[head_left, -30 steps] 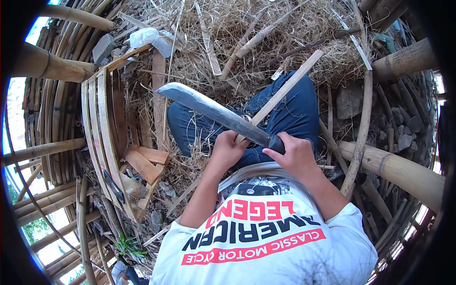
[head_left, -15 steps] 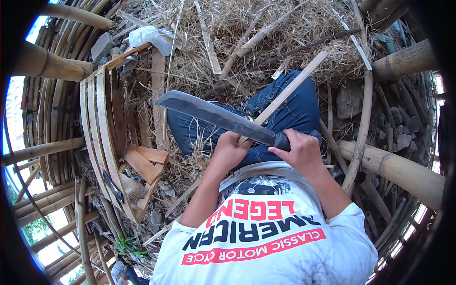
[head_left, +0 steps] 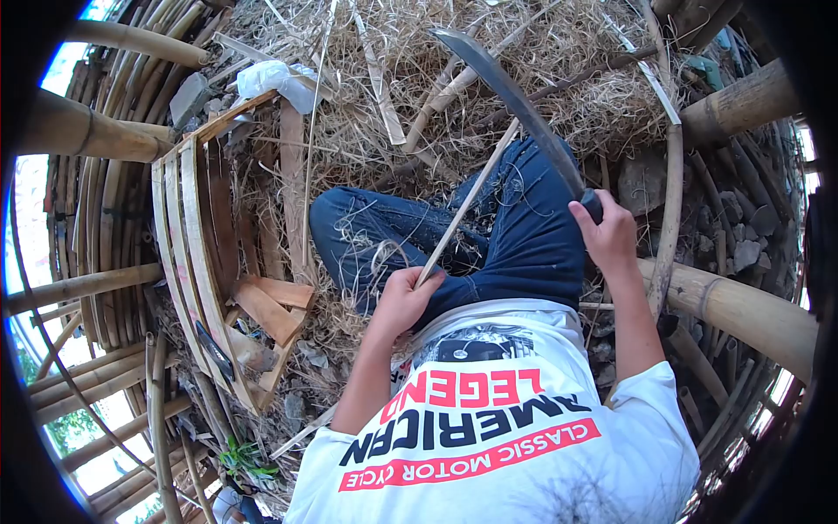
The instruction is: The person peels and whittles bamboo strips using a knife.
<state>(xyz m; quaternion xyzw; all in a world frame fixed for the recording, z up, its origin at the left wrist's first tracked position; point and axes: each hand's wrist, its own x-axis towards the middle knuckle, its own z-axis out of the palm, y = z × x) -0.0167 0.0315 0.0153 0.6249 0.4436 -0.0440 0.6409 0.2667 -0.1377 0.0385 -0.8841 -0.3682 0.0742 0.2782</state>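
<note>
My right hand (head_left: 608, 234) grips the dark handle of a machete (head_left: 524, 109), whose long blade points up and away over my right knee. In my left hand (head_left: 406, 297), closed near my lap, is the lower end of a thin bamboo strip (head_left: 467, 210). The strip slants up and away between my legs, with its narrow edge turned toward me. Blade and strip are apart. Fine shavings lie on my blue jeans (head_left: 532, 236), and one curled shaving stands near my left hand.
To the left stands a slatted wooden crate (head_left: 194, 253) with wood offcuts (head_left: 266, 310) in it. A plastic bag (head_left: 266, 80) lies at its far corner. Dry shavings (head_left: 602, 100) cover the ground ahead. Thick bamboo poles (head_left: 733, 319) flank me, with stones (head_left: 642, 183) at right.
The machete has lifted off the strip and swung up and to the right with my right hand. My left hand has shifted slightly left and down, and the strip has turned edge-on.
</note>
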